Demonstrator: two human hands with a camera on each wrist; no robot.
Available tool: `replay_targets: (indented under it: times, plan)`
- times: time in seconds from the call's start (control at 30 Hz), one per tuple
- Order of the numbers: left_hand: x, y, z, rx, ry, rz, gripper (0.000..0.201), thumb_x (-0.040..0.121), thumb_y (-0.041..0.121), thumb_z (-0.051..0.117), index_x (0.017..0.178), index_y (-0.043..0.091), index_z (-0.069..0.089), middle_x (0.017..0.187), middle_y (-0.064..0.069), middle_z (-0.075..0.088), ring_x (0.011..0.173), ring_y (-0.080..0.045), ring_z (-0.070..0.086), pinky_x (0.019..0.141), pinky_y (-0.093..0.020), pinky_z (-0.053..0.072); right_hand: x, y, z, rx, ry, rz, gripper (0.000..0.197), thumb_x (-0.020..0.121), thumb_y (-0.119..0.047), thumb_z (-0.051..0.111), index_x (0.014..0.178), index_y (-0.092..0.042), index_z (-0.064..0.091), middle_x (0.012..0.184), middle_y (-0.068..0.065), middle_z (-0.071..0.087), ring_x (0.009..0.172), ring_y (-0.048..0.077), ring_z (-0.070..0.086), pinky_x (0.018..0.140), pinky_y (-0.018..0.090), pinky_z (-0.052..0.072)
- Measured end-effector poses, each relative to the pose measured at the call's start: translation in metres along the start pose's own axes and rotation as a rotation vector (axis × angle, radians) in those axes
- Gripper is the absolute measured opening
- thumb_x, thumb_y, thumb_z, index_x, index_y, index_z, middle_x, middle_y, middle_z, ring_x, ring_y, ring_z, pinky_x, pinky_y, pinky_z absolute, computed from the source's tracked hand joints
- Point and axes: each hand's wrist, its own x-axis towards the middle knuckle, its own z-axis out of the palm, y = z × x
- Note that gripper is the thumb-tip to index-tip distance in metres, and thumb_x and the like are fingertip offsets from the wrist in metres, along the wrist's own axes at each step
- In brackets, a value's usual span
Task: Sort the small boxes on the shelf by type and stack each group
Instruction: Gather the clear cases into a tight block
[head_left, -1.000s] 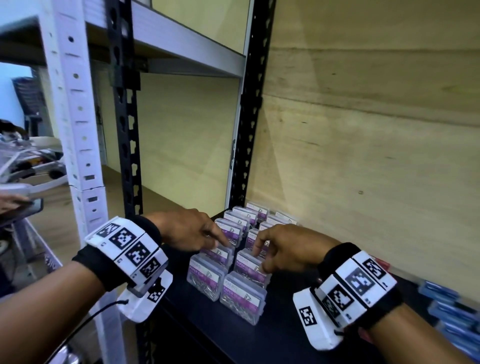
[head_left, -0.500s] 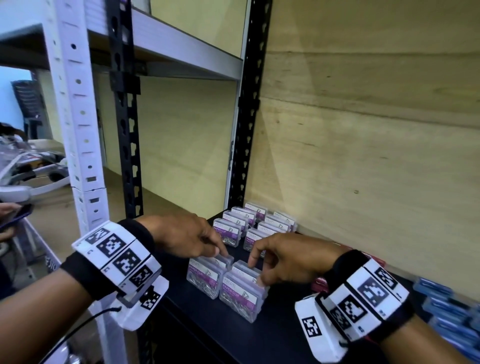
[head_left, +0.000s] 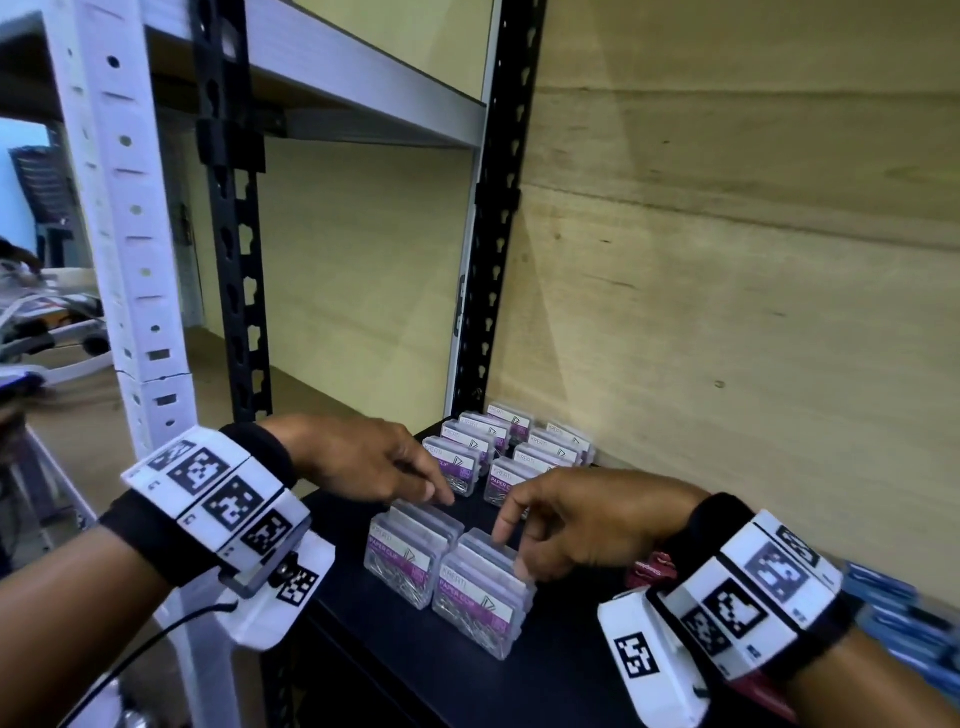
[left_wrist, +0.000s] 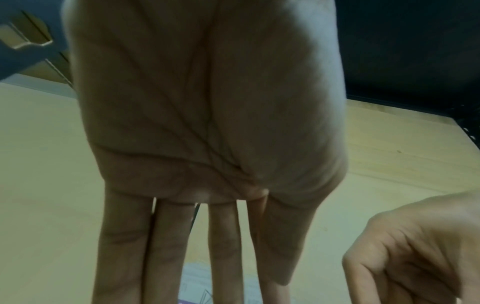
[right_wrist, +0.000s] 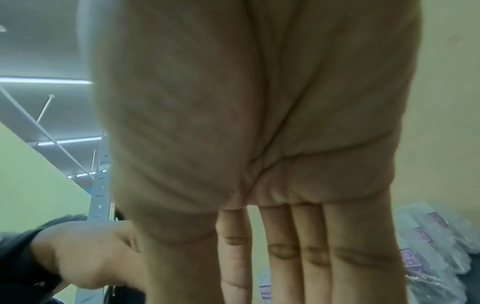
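Clear paper-clip boxes with purple labels stand on the black shelf (head_left: 415, 675). Two short rows sit near the front: a left row (head_left: 402, 558) and a right row (head_left: 480, 597). More such boxes (head_left: 470, 454) stand in two rows at the back corner. My left hand (head_left: 436, 493) reaches over the left row, its straight fingertips touching the rearmost box's top. My right hand (head_left: 511, 551) rests its index finger and thumb on the back of the right row. Both wrist views show straight fingers (left_wrist: 168, 257) (right_wrist: 285, 257) with purple labels beyond them.
Red boxes (head_left: 649, 566) lie just right of my right hand and blue boxes (head_left: 883, 592) farther right. A wooden back panel (head_left: 727, 312) closes the shelf. A black upright (head_left: 239, 312) and a white upright (head_left: 135, 260) stand at the left.
Both hands drew back toward the shelf's front edge, and the two front rows of boxes slid forward with them, opening a gap from the back rows.
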Motion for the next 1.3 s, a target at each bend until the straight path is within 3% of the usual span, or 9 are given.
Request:
replay_targets:
  times: [0.07,0.13,0.2,0.33,0.5,0.77,0.97,1.07,1.3]
  plan:
    - [0.005,-0.001,-0.007,-0.015,0.014,-0.011,0.029,0.101,0.041,0.046,0.127,0.044,0.059,0.114,0.029,0.056,0.107,0.004,0.057,0.088,-0.015,0.04,0.002,0.0,-0.004,-0.006,-0.002,0.008,0.028,0.092,-0.029,0.069,0.119,-0.024,0.063,0.104,0.0,0.074,0.078,0.008,0.067,0.075,0.019,0.052]
    - [0.013,-0.003,-0.014,0.019,0.073,-0.013,0.029,0.1,0.044,0.046,0.126,0.045,0.059,0.118,0.024,0.059,0.108,0.0,0.058,0.092,-0.023,0.041,0.005,0.0,-0.012,-0.053,0.056,0.022,0.026,0.092,-0.035,0.068,0.116,-0.025,0.064,0.101,-0.002,0.073,0.071,0.003,0.062,0.071,0.018,0.048]
    - [0.026,-0.005,-0.019,0.075,0.161,-0.017,0.03,0.101,0.042,0.046,0.128,0.042,0.058,0.13,0.016,0.058,0.115,-0.004,0.054,0.098,-0.026,0.038,0.013,0.002,-0.023,-0.125,0.165,0.034,0.024,0.091,-0.037,0.068,0.113,-0.028,0.064,0.1,-0.005,0.071,0.074,0.003,0.061,0.071,0.02,0.046]
    - [0.053,-0.006,-0.025,0.211,0.243,-0.056,0.033,0.101,0.037,0.047,0.134,0.037,0.055,0.14,0.007,0.052,0.119,-0.01,0.053,0.092,-0.022,0.035,0.035,0.006,-0.043,-0.275,0.306,0.113,0.023,0.09,-0.036,0.07,0.11,-0.03,0.061,0.103,-0.008,0.069,0.087,0.012,0.064,0.078,0.027,0.048]
    - [0.074,-0.012,-0.027,0.267,0.188,-0.087,0.034,0.102,0.034,0.047,0.135,0.037,0.055,0.14,0.008,0.053,0.121,-0.012,0.053,0.097,-0.023,0.036,0.05,0.011,-0.047,-0.399,0.247,0.185,0.03,0.09,-0.035,0.069,0.118,-0.024,0.062,0.112,-0.005,0.066,0.095,0.015,0.059,0.08,0.027,0.045]
    - [0.078,-0.016,-0.028,0.286,0.144,-0.055,0.035,0.103,0.026,0.047,0.134,0.039,0.054,0.14,0.012,0.053,0.123,-0.009,0.05,0.094,-0.021,0.033,0.061,0.017,-0.04,-0.385,0.212,0.2,0.031,0.085,-0.028,0.076,0.112,-0.026,0.061,0.104,-0.004,0.07,0.092,0.014,0.066,0.075,0.027,0.047]
    - [0.07,-0.007,-0.026,0.288,0.072,-0.054,0.036,0.103,0.026,0.045,0.136,0.039,0.053,0.14,0.012,0.053,0.121,-0.008,0.049,0.094,-0.022,0.032,0.053,0.011,-0.035,-0.356,0.176,0.187,0.04,0.083,-0.03,0.078,0.119,-0.032,0.061,0.107,-0.006,0.067,0.097,0.015,0.064,0.089,0.033,0.052]
    - [0.061,-0.002,-0.024,0.282,0.056,-0.06,0.036,0.103,0.027,0.044,0.136,0.039,0.053,0.141,0.012,0.052,0.125,-0.009,0.048,0.098,-0.023,0.033,0.044,0.007,-0.031,-0.361,0.163,0.176,0.041,0.083,-0.031,0.077,0.12,-0.034,0.06,0.104,-0.009,0.06,0.101,0.016,0.06,0.091,0.032,0.05]
    - [0.041,0.008,-0.013,0.276,0.052,-0.073,0.038,0.104,0.026,0.04,0.138,0.041,0.05,0.144,0.011,0.049,0.128,-0.011,0.045,0.1,-0.024,0.031,0.026,0.002,-0.016,-0.284,0.183,0.154,0.036,0.084,-0.028,0.077,0.115,-0.037,0.062,0.107,-0.009,0.066,0.1,0.015,0.062,0.095,0.035,0.05]
